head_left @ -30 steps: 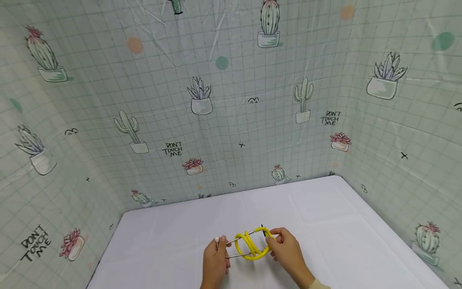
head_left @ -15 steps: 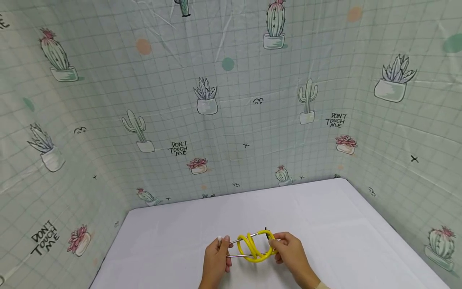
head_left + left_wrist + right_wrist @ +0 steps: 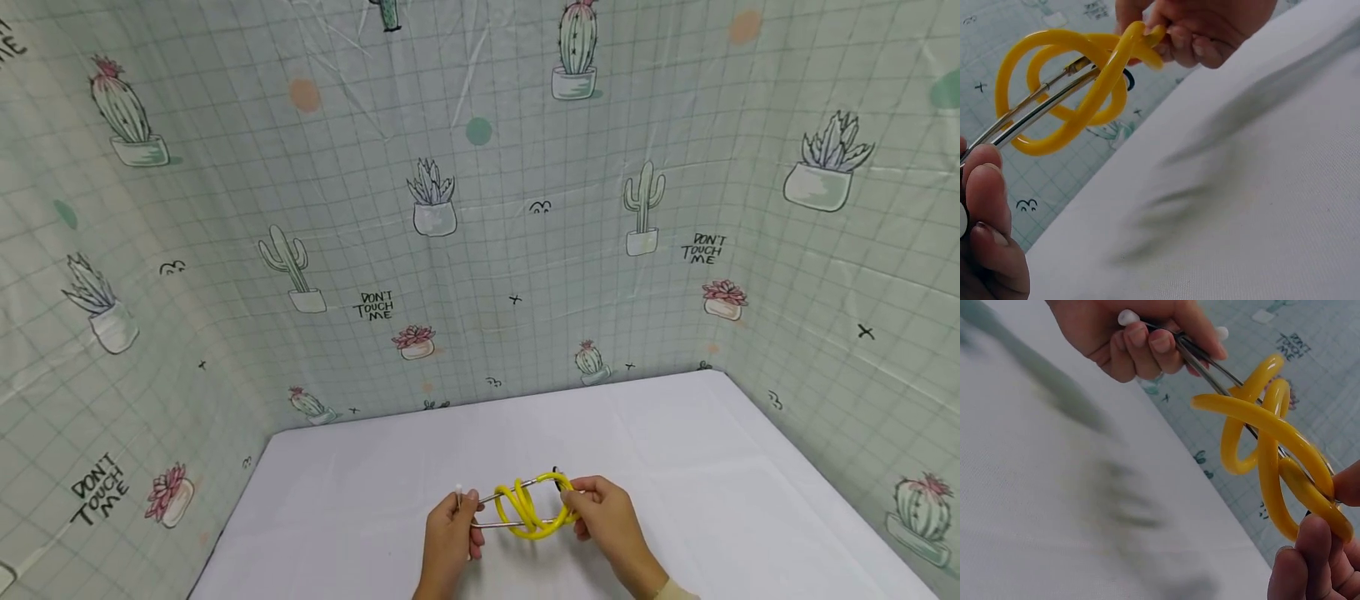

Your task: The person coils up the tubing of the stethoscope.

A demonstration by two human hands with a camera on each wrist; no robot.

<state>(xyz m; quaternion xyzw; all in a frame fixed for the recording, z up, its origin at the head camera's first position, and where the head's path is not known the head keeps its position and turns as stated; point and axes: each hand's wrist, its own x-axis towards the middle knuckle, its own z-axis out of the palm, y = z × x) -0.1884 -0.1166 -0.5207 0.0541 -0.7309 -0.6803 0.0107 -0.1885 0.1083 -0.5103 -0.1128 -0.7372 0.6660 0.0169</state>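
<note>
In the head view a curled yellow tube (image 3: 534,534) winds round two thin metal rods (image 3: 497,526), held above the white table. My left hand (image 3: 447,533) grips the rods' left end, with a white-tipped crosspiece by its thumb. White ball tips (image 3: 1129,317) stick out on either side of that hand in the right wrist view. On the other side, my right hand (image 3: 609,518) pinches the tube's right end between thumb and fingers. A small black piece (image 3: 558,479) shows beside those fingertips. Loops of tube (image 3: 1085,103) cross over one another and partly hide the rods.
A white-covered table (image 3: 360,492) spreads beneath both hands, and their shadows fall on it. Cactus-printed cloth walls (image 3: 480,250) stand behind the table and at both sides.
The view has shifted a little, so the table and walls sit further right in the frame. Both hands keep their hold on the rods and yellow tube, with barely any movement between them.
</note>
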